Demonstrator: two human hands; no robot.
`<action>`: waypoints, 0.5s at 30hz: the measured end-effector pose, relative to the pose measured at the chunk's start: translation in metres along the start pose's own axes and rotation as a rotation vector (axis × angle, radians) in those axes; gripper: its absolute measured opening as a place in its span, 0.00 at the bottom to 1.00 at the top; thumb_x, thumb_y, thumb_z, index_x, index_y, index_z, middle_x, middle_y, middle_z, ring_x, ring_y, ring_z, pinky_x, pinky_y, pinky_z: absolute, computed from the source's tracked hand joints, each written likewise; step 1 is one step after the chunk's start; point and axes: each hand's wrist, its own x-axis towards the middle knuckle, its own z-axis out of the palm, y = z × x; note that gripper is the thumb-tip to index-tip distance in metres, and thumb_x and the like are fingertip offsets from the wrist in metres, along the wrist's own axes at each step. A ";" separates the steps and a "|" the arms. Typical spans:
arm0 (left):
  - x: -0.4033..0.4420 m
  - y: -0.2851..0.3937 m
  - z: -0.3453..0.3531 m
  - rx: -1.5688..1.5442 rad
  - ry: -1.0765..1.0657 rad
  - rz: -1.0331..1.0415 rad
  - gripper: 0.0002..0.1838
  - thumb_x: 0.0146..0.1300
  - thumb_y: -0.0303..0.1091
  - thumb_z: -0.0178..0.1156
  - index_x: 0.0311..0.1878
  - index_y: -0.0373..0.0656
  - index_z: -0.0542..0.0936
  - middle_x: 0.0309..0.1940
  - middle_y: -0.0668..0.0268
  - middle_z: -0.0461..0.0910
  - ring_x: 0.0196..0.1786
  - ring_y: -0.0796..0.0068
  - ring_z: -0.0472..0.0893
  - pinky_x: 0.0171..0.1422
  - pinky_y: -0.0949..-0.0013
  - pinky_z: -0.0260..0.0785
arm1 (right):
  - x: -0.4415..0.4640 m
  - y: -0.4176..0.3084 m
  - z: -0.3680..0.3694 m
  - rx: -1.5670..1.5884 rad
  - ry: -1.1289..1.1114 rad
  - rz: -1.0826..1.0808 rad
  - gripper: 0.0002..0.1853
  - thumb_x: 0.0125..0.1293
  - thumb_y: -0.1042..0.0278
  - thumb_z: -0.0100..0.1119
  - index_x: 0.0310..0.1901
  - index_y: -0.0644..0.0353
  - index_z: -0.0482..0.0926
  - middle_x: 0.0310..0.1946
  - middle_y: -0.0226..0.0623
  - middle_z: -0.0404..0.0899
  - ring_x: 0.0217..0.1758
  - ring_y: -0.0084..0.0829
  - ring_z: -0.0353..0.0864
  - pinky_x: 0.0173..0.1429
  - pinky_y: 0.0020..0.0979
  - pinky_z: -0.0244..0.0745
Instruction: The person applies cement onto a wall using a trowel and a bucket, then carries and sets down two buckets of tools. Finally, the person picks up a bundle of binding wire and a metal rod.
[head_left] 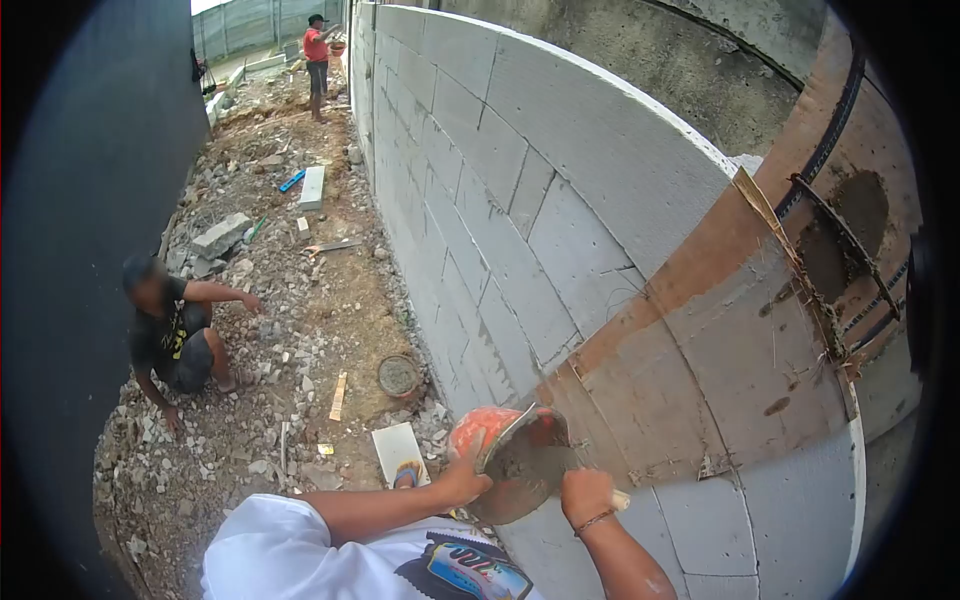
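My left hand (465,482) grips the near rim of an orange bucket (478,428), which is tilted against the block wall. Wet grey mortar (532,466) lies inside it. At the bucket's right side, my right hand (588,497) is closed around the pale wooden handle of a trowel (621,499); its blade is hidden from view. Beside both hands rises the wall of light grey blocks (570,250). A brown plywood panel (750,370) covers part of it, and dark steel bars (835,130) stand behind the panel's edge.
A person (180,335) squats on the rubble at left; another in a red shirt (316,60) stands far back. A round mortar container (400,376), a wood strip (338,397), a handsaw (335,246) and a pale block (313,187) lie along the wall. My foot is on a pale slab (392,445).
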 end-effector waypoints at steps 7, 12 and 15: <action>0.013 -0.015 0.005 0.097 -0.017 0.090 0.57 0.55 0.36 0.64 0.82 0.58 0.38 0.73 0.20 0.28 0.79 0.27 0.38 0.82 0.52 0.44 | 0.000 -0.029 0.018 0.157 -0.095 -0.211 0.14 0.62 0.55 0.62 0.32 0.58 0.88 0.32 0.50 0.86 0.39 0.48 0.88 0.43 0.46 0.83; 0.026 -0.034 0.005 0.035 -0.025 0.166 0.56 0.56 0.39 0.64 0.82 0.58 0.38 0.73 0.19 0.37 0.79 0.29 0.46 0.81 0.54 0.48 | -0.005 -0.039 0.025 0.332 -0.136 -0.161 0.20 0.60 0.47 0.64 0.36 0.59 0.87 0.31 0.51 0.85 0.38 0.53 0.87 0.45 0.48 0.81; 0.026 -0.020 0.003 0.139 0.084 0.179 0.54 0.58 0.33 0.62 0.82 0.49 0.39 0.71 0.39 0.61 0.71 0.54 0.66 0.73 0.62 0.61 | -0.018 -0.039 0.024 0.450 0.051 -0.129 0.25 0.61 0.43 0.64 0.39 0.63 0.87 0.33 0.58 0.84 0.41 0.57 0.85 0.47 0.52 0.78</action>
